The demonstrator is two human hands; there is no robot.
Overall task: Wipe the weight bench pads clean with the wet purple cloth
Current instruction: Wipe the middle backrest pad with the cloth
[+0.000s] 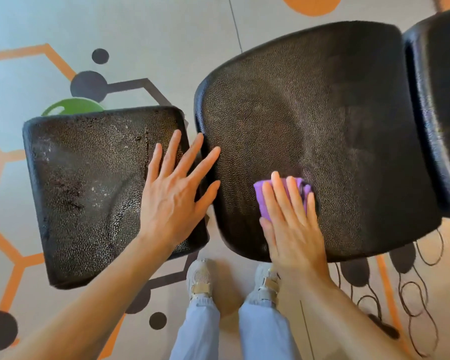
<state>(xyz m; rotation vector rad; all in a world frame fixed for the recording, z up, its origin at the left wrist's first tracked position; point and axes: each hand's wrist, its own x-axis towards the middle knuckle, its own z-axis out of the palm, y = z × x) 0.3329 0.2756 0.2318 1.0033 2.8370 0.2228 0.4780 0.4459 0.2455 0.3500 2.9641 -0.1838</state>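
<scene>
We look straight down on two black textured pads of a weight bench, with a third dark pad (442,105) at the far right edge. Our right hand (294,224) lies flat on the purple cloth (264,201), fingers straight and together, pressing it against the near part of the large middle pad (322,113); the cloth is bunched under the fingers and shows at their left side and between them, so this grip is open-fingered, pushing rather than clenching. Our left hand (172,193) is spread wide with straight fingers, palm resting on the right part of the smaller left pad (89,183), its fingertips reaching across the gap to touch the left edge of the middle pad; it holds nothing. The left pad carries pale specks and smears over its top, while the middle pad shows faint curved streaks. Just behind the far edge of the left pad, part of a green rounded object (73,106) shows; we cannot tell what it is or whether anything is in it. Below the pads stand two pale shoes (200,279) and light blue trouser legs (198,331) on a grey floor (166,27) painted with orange and dark hexagon lines and dots. A thin dark cord (413,294) loops on the floor at the near right.
</scene>
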